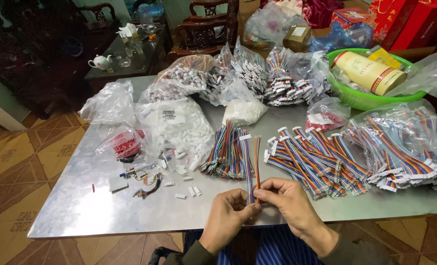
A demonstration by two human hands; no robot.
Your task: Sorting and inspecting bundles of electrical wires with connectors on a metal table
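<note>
At the bottom center, the left hand [228, 215] and the right hand [289, 202] meet, fingers of both pinched on the near end of a rainbow ribbon cable [250, 164] that runs up over the metal table [81, 206]. More cable bundles [316, 157] spread right of it, bags of white connectors [179, 125] left. A green basket [358, 98] sits upper right; patterned floor tiles [17, 162] fill the left.
</note>
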